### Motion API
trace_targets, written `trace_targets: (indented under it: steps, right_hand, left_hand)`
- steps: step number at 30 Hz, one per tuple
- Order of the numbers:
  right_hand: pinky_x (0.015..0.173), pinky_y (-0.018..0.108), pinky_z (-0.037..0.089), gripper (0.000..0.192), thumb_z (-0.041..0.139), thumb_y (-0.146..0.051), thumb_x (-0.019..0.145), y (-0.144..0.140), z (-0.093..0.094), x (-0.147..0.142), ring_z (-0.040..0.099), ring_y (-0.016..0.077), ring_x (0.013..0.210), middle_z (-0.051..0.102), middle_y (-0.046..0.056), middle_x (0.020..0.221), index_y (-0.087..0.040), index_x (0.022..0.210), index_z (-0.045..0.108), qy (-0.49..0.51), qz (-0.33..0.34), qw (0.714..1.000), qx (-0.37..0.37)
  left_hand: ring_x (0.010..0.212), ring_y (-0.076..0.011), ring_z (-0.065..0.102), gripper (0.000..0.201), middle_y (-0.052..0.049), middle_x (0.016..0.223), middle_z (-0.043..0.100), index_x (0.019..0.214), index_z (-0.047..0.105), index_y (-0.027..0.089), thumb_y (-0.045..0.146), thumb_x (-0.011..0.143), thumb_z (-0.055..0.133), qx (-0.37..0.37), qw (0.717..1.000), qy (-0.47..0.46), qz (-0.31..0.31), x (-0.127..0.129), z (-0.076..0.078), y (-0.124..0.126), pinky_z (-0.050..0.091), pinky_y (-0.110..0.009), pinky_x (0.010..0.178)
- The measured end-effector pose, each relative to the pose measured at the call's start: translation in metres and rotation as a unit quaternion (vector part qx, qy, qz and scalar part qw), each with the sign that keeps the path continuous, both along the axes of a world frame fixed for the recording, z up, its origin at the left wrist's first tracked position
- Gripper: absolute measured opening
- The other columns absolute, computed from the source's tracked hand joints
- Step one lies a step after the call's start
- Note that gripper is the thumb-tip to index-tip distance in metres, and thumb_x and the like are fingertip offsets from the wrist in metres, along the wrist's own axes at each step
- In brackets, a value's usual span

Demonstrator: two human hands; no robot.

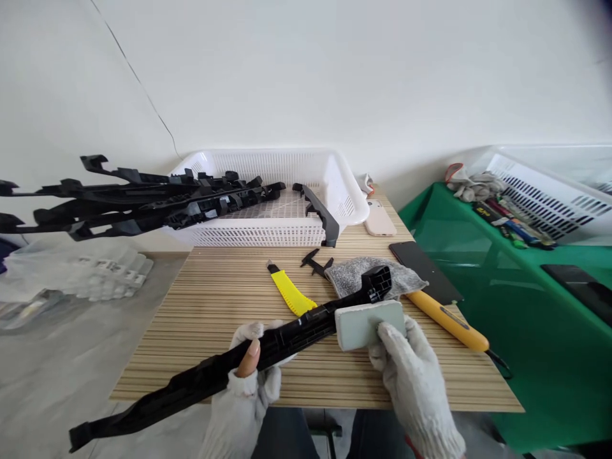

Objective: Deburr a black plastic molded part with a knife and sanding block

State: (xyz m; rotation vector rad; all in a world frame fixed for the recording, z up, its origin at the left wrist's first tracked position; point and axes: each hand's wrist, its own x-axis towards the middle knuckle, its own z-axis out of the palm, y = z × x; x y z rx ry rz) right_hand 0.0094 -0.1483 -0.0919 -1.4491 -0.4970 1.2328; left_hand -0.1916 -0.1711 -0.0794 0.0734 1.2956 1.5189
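Gripping a long black part (224,373) near its middle, the left hand (248,376) has its gloved fingers wrapped round the moulding, a bare fingertip showing on top. The part runs diagonally across the near edge of the table (215,299): its lower end hangs off past the near left corner, its upper end rests above the table's centre, against a grey cloth (368,274).

The right hand (411,376) presses a pale block (368,322) to the part's upper section, fingers closed over the block's near edge.

Judged from its looks, the part is rigid moulded plastic, light for its length, with ribs and clips that could snap if levered. Its overhang makes it likely to pivot, so a hold close to mid-length, as now, appears soundest. The block looks foam-like and slightly yielding.

Nearby items: a yellow knife (289,292) lies just beyond the part, small black offcuts (316,262) beside the cloth. An orange-handled tool (447,322) lies toward the right edge, next to a dark phone (425,262). A pale phone (379,220) sits near the far right corner. A white basket (335,185) at the far edge holds more black parts (143,197), which jut out leftward. To the right stands a green table (526,299) with gloves (473,185), pens and another basket (549,191).
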Motion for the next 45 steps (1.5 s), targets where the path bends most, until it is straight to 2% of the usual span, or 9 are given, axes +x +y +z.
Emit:
trace_targets:
  steps: [6, 10, 18, 21, 26, 29, 33, 39, 45]
  right_hand:
    - [0.038, 0.018, 0.037, 0.052, 0.076, -0.063, 0.069, -0.006, 0.007, -0.04, 0.045, 0.009, 0.043, 0.052, -0.006, 0.052, -0.022, 0.083, 0.048, 0.011, 0.167, 0.986, -0.003]
    - [0.03, 0.015, 0.027, 0.051, 0.071, -0.066, 0.074, -0.006, 0.009, -0.049, 0.035, 0.0063, 0.032, 0.045, -0.01, 0.045, -0.023, 0.083, 0.044, 0.028, 0.191, 0.981, 0.001]
    - [0.025, 0.014, 0.022, 0.059, 0.079, -0.067, 0.066, 0.0, 0.006, -0.003, 0.03, 0.0058, 0.027, 0.043, -0.012, 0.044, -0.024, 0.091, 0.047, 0.023, 0.011, 1.0, -0.014]
    - [0.024, 0.014, 0.019, 0.048, 0.081, -0.056, 0.071, -0.002, 0.005, 0.016, 0.027, 0.0049, 0.027, 0.041, -0.012, 0.046, -0.025, 0.087, 0.048, 0.041, -0.063, 0.996, 0.043]
    - [0.023, 0.023, 0.021, 0.03, 0.072, -0.055, 0.077, -0.017, 0.009, 0.035, 0.029, 0.0109, 0.022, 0.048, -0.007, 0.046, -0.03, 0.085, 0.057, 0.112, -0.052, 0.978, 0.167]
    - [0.029, 0.027, 0.032, 0.039, 0.061, -0.069, 0.078, -0.02, 0.008, 0.035, 0.041, 0.0149, 0.032, 0.051, -0.003, 0.051, -0.031, 0.073, 0.056, 0.074, -0.007, 0.978, 0.194]
    - [0.031, 0.021, 0.029, 0.03, 0.07, -0.047, 0.079, -0.013, -0.002, 0.021, 0.032, 0.0087, 0.037, 0.042, -0.01, 0.051, -0.026, 0.069, 0.051, 0.015, 0.06, 0.987, 0.146]
    - [0.049, 0.021, 0.038, 0.032, 0.077, -0.04, 0.077, -0.007, -0.009, 0.012, 0.042, 0.0088, 0.052, 0.049, -0.004, 0.062, -0.021, 0.072, 0.053, -0.086, 0.271, 0.952, 0.11]
    - [0.041, 0.02, 0.034, 0.073, 0.08, -0.051, 0.071, 0.004, 0.0, 0.015, 0.044, 0.0092, 0.047, 0.056, -0.006, 0.071, -0.025, 0.13, 0.045, -0.05, 0.051, 0.996, 0.045]
  left_hand:
    - [0.087, -0.0251, 0.074, 0.042, -0.005, 0.105, 0.075, 0.093, 0.069, 0.027, 0.027, 0.058, 0.092, -0.015, 1.0, 0.014, -0.013, 0.0, -0.003, 0.004, 0.061, -0.023, 0.056]
    - [0.093, -0.024, 0.073, 0.041, -0.005, 0.112, 0.074, 0.094, 0.07, 0.029, 0.027, 0.06, 0.092, -0.008, 0.999, 0.036, 0.001, -0.005, -0.009, -0.001, 0.061, -0.022, 0.058]
    - [0.075, -0.0201, 0.073, 0.058, -0.006, 0.104, 0.075, 0.095, 0.071, 0.027, 0.041, 0.045, 0.098, -0.007, 1.0, -0.01, -0.004, 0.0, 0.004, 0.005, 0.043, -0.013, 0.037]
    - [0.07, -0.0174, 0.071, 0.059, -0.006, 0.104, 0.075, 0.099, 0.072, 0.027, 0.04, 0.047, 0.097, -0.006, 1.0, 0.0, -0.003, 0.0, 0.005, 0.005, 0.039, -0.012, 0.035]
    - [0.068, -0.015, 0.07, 0.044, -0.003, 0.1, 0.074, 0.097, 0.072, 0.027, 0.032, 0.058, 0.092, 0.002, 1.0, -0.011, 0.003, -0.001, 0.004, 0.008, 0.038, -0.011, 0.035]
    - [0.067, -0.0134, 0.069, 0.036, -0.003, 0.1, 0.072, 0.096, 0.072, 0.026, 0.027, 0.064, 0.088, -0.002, 1.0, -0.023, 0.013, 0.0, 0.005, 0.01, 0.036, -0.011, 0.034]
    - [0.069, -0.0142, 0.069, 0.032, -0.002, 0.101, 0.072, 0.093, 0.072, 0.026, 0.021, 0.065, 0.086, -0.013, 0.999, -0.023, 0.025, 0.001, 0.006, 0.012, 0.037, -0.011, 0.035]
    - [0.071, -0.0153, 0.071, 0.025, -0.003, 0.104, 0.073, 0.094, 0.073, 0.025, 0.018, 0.072, 0.08, -0.024, 0.999, -0.016, 0.03, 0.003, 0.01, 0.015, 0.042, -0.012, 0.038]
    - [0.07, -0.0143, 0.071, 0.028, -0.001, 0.106, 0.073, 0.095, 0.074, 0.025, 0.018, 0.069, 0.081, -0.022, 0.999, -0.023, 0.042, 0.003, 0.009, 0.013, 0.039, -0.01, 0.034]
